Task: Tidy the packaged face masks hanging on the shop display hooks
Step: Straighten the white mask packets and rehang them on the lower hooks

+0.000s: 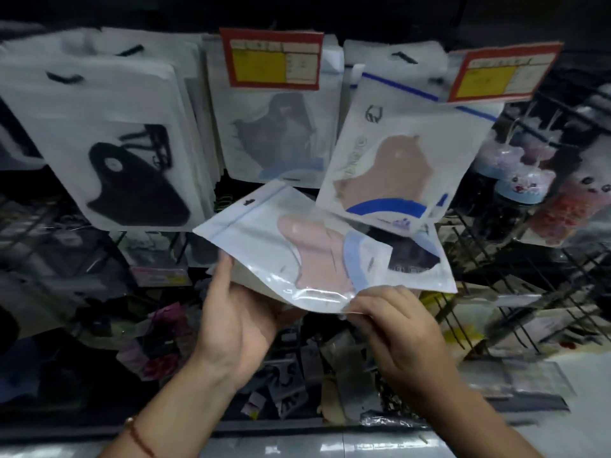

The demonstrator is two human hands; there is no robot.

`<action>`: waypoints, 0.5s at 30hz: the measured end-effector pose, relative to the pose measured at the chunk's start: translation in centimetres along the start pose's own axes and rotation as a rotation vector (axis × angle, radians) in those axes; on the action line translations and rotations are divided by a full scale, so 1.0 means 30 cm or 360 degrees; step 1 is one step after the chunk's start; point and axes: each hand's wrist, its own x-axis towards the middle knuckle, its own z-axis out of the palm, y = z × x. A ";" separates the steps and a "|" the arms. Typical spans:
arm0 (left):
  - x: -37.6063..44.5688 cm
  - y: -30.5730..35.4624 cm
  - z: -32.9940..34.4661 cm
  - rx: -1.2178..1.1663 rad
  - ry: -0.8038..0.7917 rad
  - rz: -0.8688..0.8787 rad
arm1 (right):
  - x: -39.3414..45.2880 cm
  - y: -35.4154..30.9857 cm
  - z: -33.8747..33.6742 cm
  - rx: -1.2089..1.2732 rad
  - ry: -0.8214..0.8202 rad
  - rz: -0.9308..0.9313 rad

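Holding a pink mask packet (297,246), left hand (238,312) and right hand (396,325).

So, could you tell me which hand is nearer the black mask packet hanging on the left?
Left. The left hand is below and right of the black mask packet; the right hand is farther right.
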 end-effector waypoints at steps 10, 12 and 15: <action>0.003 0.121 -0.116 0.0434 0.0257 0.0117 | 0.026 -0.183 0.099 0.0080 -0.0299 0.0102; 0.012 0.152 -0.126 0.0508 0.0240 0.0164 | 0.052 -0.216 0.090 0.0162 -0.0430 0.0208; 0.034 0.213 -0.139 0.0660 0.0165 0.0263 | 0.140 -0.246 0.057 0.0215 -0.0366 0.0292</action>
